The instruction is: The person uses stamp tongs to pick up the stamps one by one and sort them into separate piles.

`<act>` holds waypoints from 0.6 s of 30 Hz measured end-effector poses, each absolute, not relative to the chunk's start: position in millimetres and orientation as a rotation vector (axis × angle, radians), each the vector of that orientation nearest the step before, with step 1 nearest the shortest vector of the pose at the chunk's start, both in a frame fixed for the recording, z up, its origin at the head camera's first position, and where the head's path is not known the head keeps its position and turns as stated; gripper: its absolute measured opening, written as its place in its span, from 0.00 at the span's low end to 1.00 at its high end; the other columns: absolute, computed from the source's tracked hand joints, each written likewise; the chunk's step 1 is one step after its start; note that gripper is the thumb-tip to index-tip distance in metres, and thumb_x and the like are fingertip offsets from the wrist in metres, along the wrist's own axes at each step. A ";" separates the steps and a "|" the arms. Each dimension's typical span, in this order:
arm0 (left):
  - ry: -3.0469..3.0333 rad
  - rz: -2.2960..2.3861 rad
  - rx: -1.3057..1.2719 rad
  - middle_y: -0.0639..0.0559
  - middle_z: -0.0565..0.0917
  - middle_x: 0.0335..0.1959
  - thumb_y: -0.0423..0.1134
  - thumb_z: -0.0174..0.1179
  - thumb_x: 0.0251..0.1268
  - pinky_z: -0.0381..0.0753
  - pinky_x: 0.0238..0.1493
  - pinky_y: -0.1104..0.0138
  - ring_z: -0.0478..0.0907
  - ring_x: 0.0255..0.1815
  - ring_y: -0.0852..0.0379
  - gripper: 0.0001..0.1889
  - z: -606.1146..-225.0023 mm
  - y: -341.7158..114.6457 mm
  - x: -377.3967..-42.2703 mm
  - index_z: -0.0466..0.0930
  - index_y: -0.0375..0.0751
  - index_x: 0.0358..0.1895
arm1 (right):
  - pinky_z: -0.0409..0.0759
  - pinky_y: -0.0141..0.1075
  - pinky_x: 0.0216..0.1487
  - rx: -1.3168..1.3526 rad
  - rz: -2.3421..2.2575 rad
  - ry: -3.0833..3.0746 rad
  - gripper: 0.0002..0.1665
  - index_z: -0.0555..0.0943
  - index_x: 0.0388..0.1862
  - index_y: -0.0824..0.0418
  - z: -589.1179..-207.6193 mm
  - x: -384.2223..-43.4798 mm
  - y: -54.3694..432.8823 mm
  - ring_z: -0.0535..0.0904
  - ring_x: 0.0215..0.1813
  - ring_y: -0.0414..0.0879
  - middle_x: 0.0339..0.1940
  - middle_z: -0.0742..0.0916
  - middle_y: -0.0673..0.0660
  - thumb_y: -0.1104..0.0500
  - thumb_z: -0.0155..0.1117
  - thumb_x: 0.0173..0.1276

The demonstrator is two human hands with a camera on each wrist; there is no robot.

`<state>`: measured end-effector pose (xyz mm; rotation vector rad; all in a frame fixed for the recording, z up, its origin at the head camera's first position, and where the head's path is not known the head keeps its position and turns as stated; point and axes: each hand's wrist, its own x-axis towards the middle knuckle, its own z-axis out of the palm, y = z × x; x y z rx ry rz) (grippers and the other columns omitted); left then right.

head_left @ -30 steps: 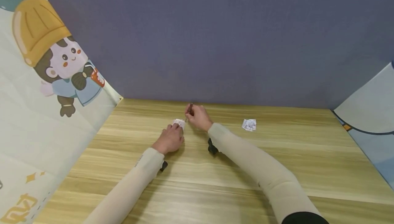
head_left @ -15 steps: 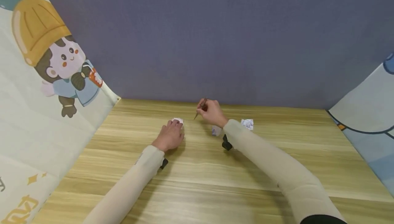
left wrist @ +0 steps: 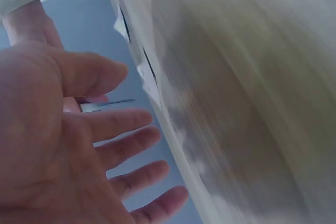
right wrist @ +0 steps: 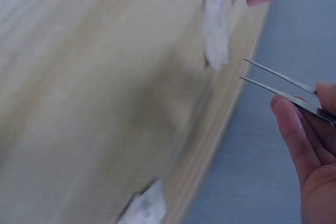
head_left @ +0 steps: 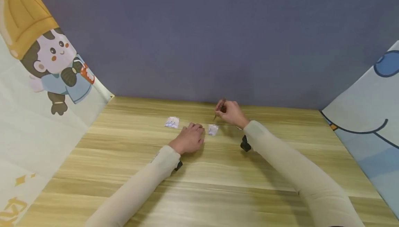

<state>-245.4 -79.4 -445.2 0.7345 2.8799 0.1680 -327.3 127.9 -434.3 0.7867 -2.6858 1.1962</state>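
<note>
My right hand (head_left: 232, 113) pinches a pair of metal tweezers (right wrist: 281, 77) between thumb and fingers. In the right wrist view their two tips stand apart with nothing between them. Below the tweezers lies a small stack of white paper pieces (head_left: 213, 130) with bluish-purple print. My left hand (head_left: 188, 138), palm down with fingers loosely extended, hovers low over the table just left of that stack. The left wrist view shows its fingers (left wrist: 131, 179) spread and holding nothing. Farther left lies another small stack of printed paper squares (head_left: 172, 122), slightly fanned.
A third bit of white paper (head_left: 239, 128) peeks out from behind the right wrist, mostly hidden. The wood-grain table (head_left: 215, 185) ends at a dark blue-grey partition (head_left: 199, 40). Cartoon-printed sheets (head_left: 18, 123) hang at both sides.
My left hand has left the left paper stack, uncovering it, and moved right. My right hand has carried the tweezers rightward, from beside the left stack to above the middle one.
</note>
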 end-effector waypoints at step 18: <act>2.851 0.098 0.810 0.50 0.64 0.68 0.45 0.48 0.72 0.61 0.62 0.48 0.59 0.66 0.49 0.22 -453.5 -50.0 -245.4 0.69 0.45 0.66 | 0.80 0.34 0.34 0.888 1.201 -2.647 0.00 0.82 0.32 0.63 -447.4 -334.7 130.5 0.82 0.31 0.42 0.29 0.84 0.51 0.66 0.65 0.62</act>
